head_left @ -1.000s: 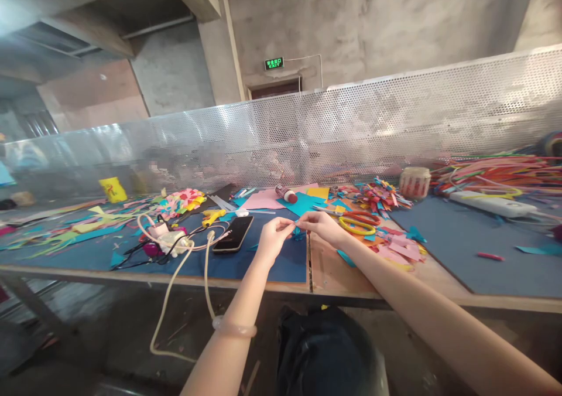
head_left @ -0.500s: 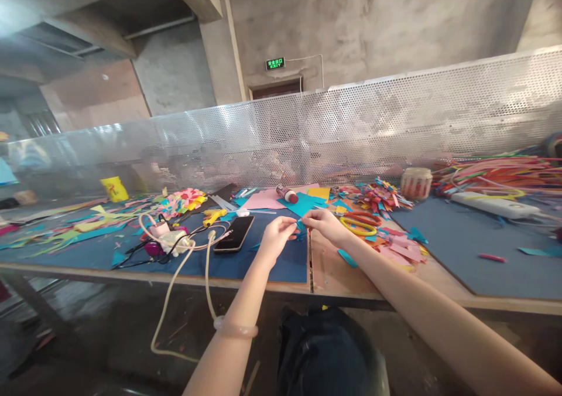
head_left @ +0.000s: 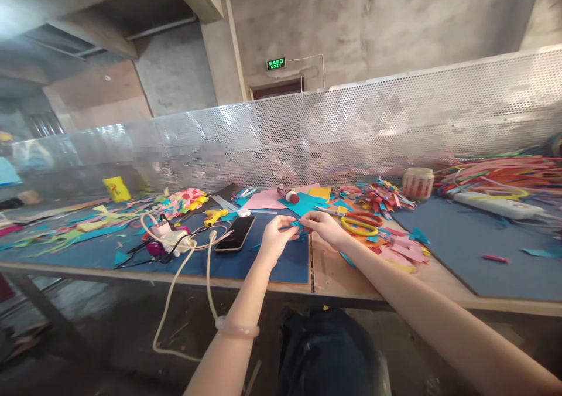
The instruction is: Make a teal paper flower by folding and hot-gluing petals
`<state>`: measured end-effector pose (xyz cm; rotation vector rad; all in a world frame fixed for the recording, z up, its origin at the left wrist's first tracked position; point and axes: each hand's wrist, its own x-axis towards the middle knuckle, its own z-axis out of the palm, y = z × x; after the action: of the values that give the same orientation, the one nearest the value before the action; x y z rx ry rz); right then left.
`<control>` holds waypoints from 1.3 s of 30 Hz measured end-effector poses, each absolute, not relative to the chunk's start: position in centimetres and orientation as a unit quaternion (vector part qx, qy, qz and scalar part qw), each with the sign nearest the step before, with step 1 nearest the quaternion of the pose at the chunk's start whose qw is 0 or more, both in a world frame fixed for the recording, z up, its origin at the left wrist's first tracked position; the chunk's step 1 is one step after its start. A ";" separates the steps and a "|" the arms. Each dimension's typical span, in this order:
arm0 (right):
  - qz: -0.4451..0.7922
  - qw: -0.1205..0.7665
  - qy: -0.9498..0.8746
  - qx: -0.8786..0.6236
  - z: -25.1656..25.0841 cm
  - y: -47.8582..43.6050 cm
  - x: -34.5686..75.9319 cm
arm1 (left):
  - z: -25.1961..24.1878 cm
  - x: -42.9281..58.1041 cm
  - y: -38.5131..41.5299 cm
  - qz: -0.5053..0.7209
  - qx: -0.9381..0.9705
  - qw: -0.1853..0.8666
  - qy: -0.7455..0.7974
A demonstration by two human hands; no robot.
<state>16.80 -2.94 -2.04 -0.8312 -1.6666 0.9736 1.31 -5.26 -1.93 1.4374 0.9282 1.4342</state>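
Note:
Between my two hands is a small folded piece of blue paper [head_left: 297, 225], held above the table's near edge. My left hand [head_left: 277, 234] pinches it from the left, and my right hand [head_left: 324, 226] pinches it from the right. Its exact shape is mostly hidden by my fingers. Just beyond lie a blue paper sheet [head_left: 307, 206], a pink sheet [head_left: 262, 201] and a glue stick [head_left: 288, 194] on its side. Scissors with orange and yellow handles [head_left: 360, 227] rest beside my right hand.
A black phone [head_left: 236, 234], a yellow glue gun [head_left: 215, 217] and a power strip with tangled cables [head_left: 173, 241] lie left. On the right are paper scraps [head_left: 401, 249], a jar [head_left: 417, 184], a white power strip [head_left: 500, 205] and a red stick [head_left: 495, 259]. A perforated metal screen [head_left: 360, 132] stands behind.
My fingers have shifted slightly around the blue paper, and more of it shows at the left fingertips. Both hands stay in nearly the same place.

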 end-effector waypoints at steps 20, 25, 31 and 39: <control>0.281 0.486 -0.744 -0.361 -1.8 -3.2 16.8 | -2.3 1.0 -4.5 0.567 0.629 0.334 0.413; 0.275 0.482 -0.750 -0.360 -1.6 -3.2 17.1 | -1.9 1.0 -5.0 0.563 0.637 0.327 0.413; 0.273 0.478 -0.757 -0.353 -1.7 -2.9 17.3 | -1.8 1.0 -5.1 0.562 0.642 0.310 0.421; 0.268 0.477 -0.763 -0.344 -1.8 -2.6 17.4 | -1.8 1.1 -5.1 0.567 0.634 0.322 0.417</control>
<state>17.43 -2.60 -1.76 -0.8391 -1.8643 0.6538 1.07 -5.07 -1.75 1.6643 1.0952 1.4883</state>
